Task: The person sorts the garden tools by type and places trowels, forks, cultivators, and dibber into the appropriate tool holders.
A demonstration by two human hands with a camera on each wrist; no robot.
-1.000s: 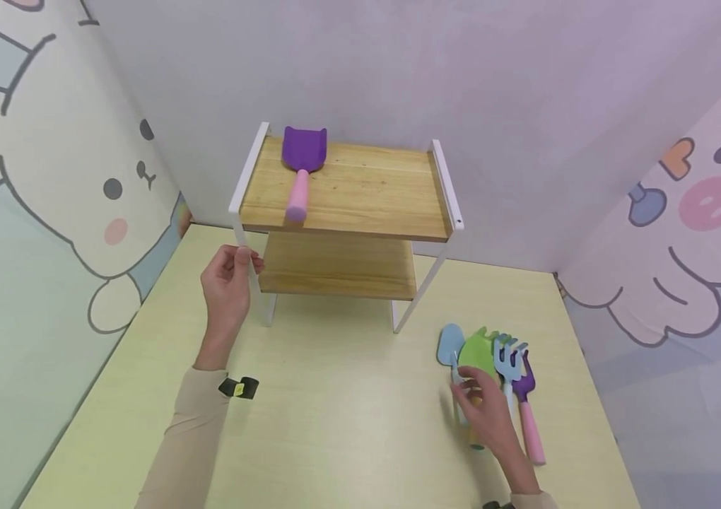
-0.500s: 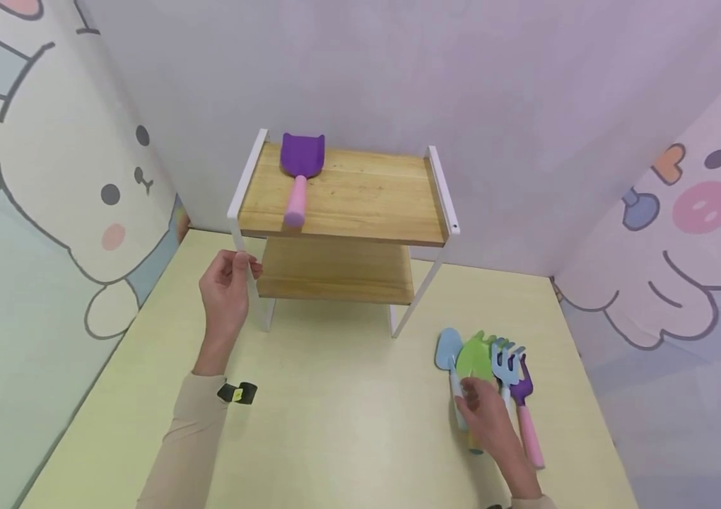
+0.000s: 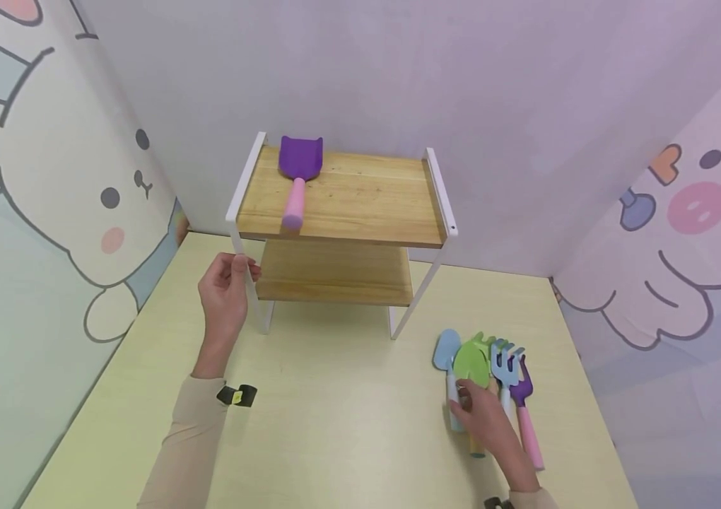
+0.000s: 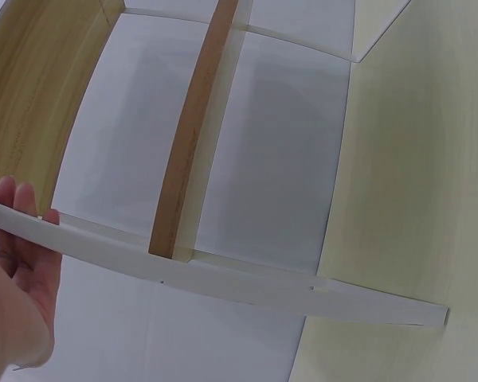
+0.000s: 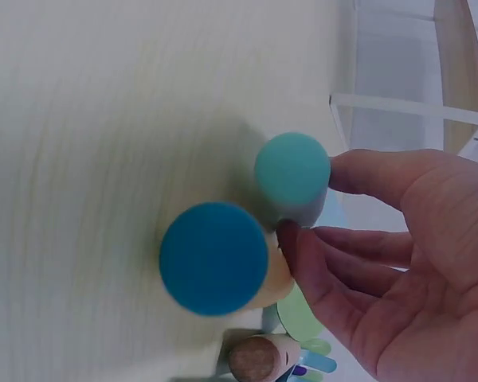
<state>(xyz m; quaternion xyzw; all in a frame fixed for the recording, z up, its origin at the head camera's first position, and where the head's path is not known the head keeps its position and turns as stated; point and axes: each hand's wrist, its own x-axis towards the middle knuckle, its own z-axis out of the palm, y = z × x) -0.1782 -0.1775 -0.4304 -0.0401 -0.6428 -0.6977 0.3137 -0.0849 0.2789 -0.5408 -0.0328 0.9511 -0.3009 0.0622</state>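
My left hand [image 3: 223, 297] has its fingers curled round the white front left post [image 3: 255, 300] of a small two-tier shelf [image 3: 360, 205]; the left wrist view shows the same hold. At the right, my right hand [image 3: 488, 420] pinches the handle of a light blue toy trowel [image 3: 447, 349] between thumb and fingers. In the right wrist view the handle's teal end [image 5: 291, 169] lies between them. The trowel lies on the table beside a green trowel [image 3: 471, 364], whose handle my right hand partly covers. On the top board lies a purple shovel [image 3: 300, 159] with a pink handle.
A light blue hand rake [image 3: 505, 364] and a purple fork [image 3: 522, 389] with a pink handle lie right of the green trowel. Part of a green rake shows behind them. The lower board [image 3: 335, 272] sits under the top one. Printed cloth walls [image 3: 640, 283] enclose the pale table [image 3: 335, 410].
My right hand has closed on the light blue trowel's handle, which has shifted slightly left at its lower end. The left hand keeps its hold on the post. The head view has tilted slightly.
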